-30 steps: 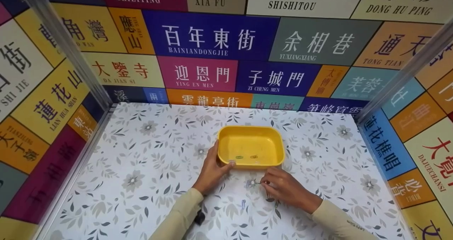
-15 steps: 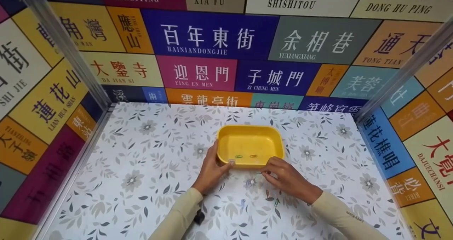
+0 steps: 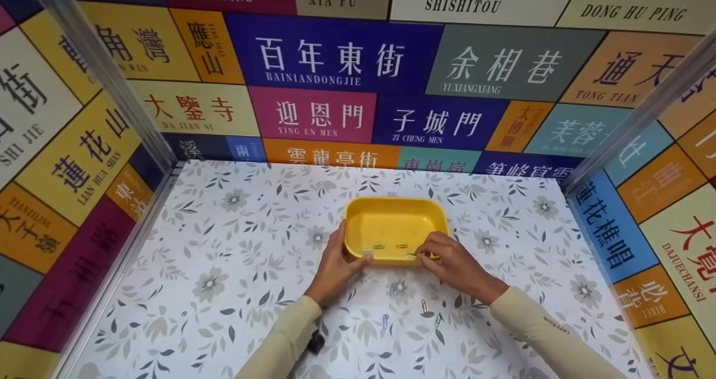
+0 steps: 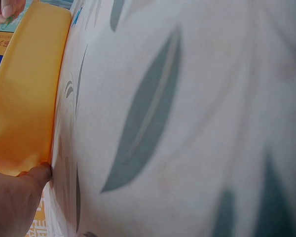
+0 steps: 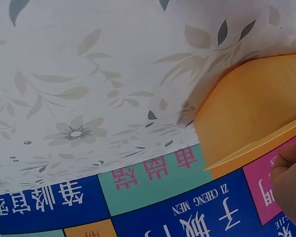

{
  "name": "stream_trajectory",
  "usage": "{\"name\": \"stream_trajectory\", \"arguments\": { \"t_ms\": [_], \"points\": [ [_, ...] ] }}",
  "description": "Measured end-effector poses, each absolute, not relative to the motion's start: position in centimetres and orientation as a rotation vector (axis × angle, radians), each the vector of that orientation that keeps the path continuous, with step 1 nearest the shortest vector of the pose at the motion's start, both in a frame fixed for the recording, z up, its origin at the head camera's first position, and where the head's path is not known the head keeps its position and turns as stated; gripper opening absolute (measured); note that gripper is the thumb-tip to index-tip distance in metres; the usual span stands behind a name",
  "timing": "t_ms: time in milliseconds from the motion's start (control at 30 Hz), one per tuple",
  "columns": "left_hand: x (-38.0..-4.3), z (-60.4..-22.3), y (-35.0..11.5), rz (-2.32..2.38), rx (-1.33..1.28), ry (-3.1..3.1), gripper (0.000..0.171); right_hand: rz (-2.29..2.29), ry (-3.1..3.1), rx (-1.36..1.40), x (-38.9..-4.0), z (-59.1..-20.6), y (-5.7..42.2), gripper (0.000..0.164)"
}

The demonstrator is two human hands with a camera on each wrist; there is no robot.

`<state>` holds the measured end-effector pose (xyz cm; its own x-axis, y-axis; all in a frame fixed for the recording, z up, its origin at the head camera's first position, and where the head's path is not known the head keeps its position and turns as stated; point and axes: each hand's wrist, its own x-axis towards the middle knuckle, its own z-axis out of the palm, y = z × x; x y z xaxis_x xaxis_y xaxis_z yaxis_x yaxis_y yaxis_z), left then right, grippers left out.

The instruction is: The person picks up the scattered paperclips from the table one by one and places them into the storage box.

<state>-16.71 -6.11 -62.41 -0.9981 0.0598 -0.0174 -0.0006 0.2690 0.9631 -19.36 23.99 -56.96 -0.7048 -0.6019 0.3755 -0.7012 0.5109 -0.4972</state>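
A yellow plastic box [image 3: 397, 222] stands on the table. My left hand [image 3: 334, 261] grips its front left corner, thumb [image 3: 359, 264] at the front rim; the left wrist view shows this hand [image 4: 12, 202] against the box wall [image 4: 29, 89]. Over the box's front right part, my right hand [image 3: 456, 267] pinches a green paper clip [image 3: 411, 254], a speck of which also shows as a green clip [image 4: 10, 19] in the left wrist view. Inside the box lie a green paper clip [image 3: 378, 247] and an orange one [image 3: 401, 246].
In front of the box, several paper clips lie loose: a purple clip [image 3: 394, 288], an orange clip [image 3: 424, 306], a blue clip [image 3: 385, 321] and a green clip [image 3: 438, 320]. The tabletop [image 3: 268, 233] has a floral print. Panels with lettering [image 3: 335, 55] enclose it.
My right hand has lifted the green paper clip from the table and carried it forward over the box's front rim. The left hand has stayed on the box.
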Motion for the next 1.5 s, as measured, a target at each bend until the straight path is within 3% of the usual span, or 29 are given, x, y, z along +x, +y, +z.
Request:
{"name": "stream_trajectory", "arguments": {
  "t_ms": [1500],
  "points": [
    [-16.6, -62.4, -6.3, 1.861, 0.066, 2.474, 0.11, 0.943, -2.976, 0.947, -24.1, -56.8, 22.2, 0.008]
  ]
}}
